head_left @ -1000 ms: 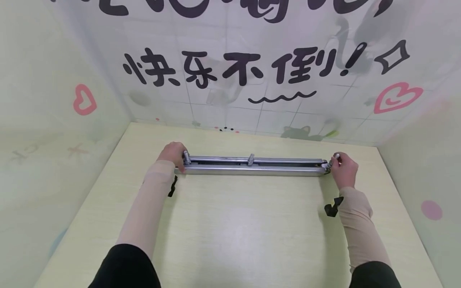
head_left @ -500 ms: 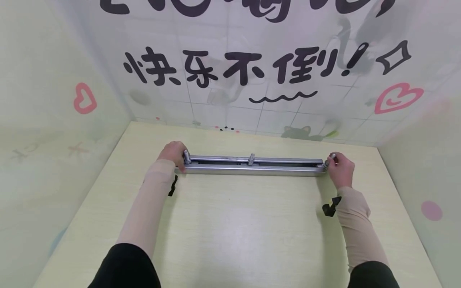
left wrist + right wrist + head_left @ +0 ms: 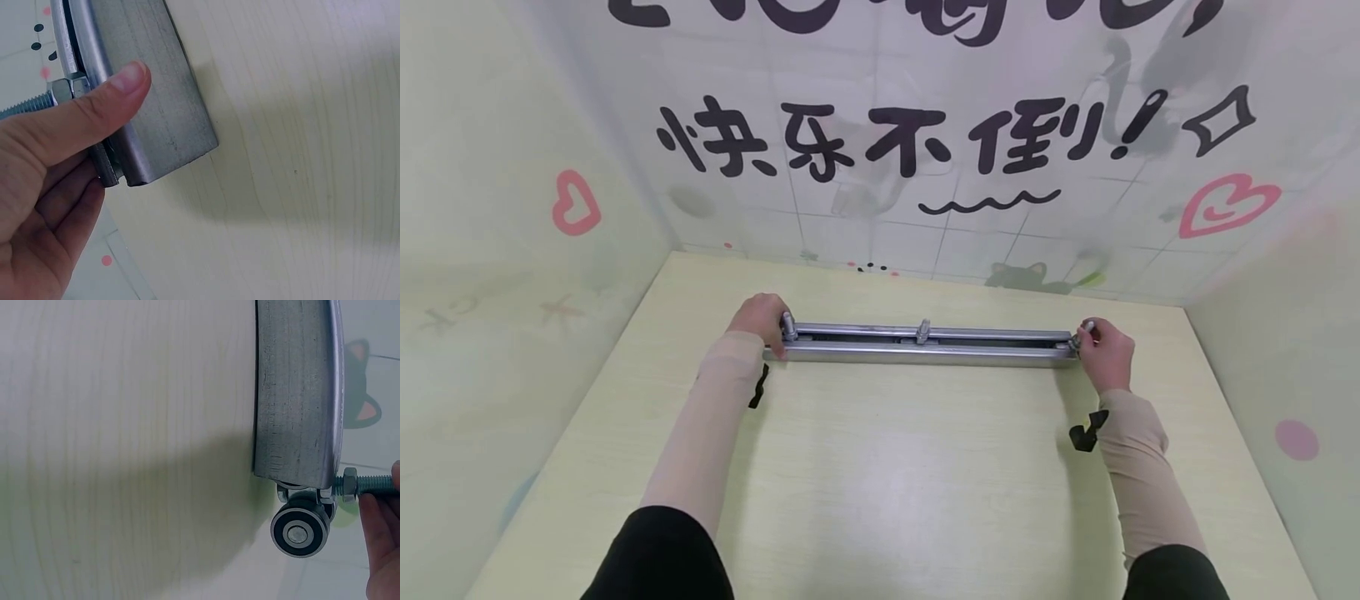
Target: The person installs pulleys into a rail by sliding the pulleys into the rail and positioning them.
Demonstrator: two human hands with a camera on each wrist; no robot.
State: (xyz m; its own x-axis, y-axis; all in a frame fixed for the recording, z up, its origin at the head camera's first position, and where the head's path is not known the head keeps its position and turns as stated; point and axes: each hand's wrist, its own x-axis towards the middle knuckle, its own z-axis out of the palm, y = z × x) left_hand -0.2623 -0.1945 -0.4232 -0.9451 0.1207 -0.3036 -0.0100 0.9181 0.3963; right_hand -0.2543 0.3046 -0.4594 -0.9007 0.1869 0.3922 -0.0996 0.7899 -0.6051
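A long silver metal channel rail (image 3: 925, 357) lies across the far part of the table, its slot facing up. My left hand (image 3: 758, 321) grips its left end, the thumb lying on the side wall in the left wrist view. A bolt with a nut (image 3: 61, 91) stands in the slot beside that thumb. At the other end, my right hand (image 3: 1107, 354) pinches the threaded bolt (image 3: 375, 484) of a roller hanger. One roller wheel (image 3: 299, 534) of this hanger shows outside the rail's end; the rest is partly hidden by the rail.
Another upright bolt (image 3: 923, 332) stands midway along the slot. The pale wooden table (image 3: 895, 483) is bordered by a printed back sheet (image 3: 865, 233) and side sheets on the left and right. Black straps (image 3: 1086, 432) hang by the wrists.
My right hand has moved left with the roller hanger, bringing it up against and partly into the rail's right end. My left hand has stayed on the rail's left end.
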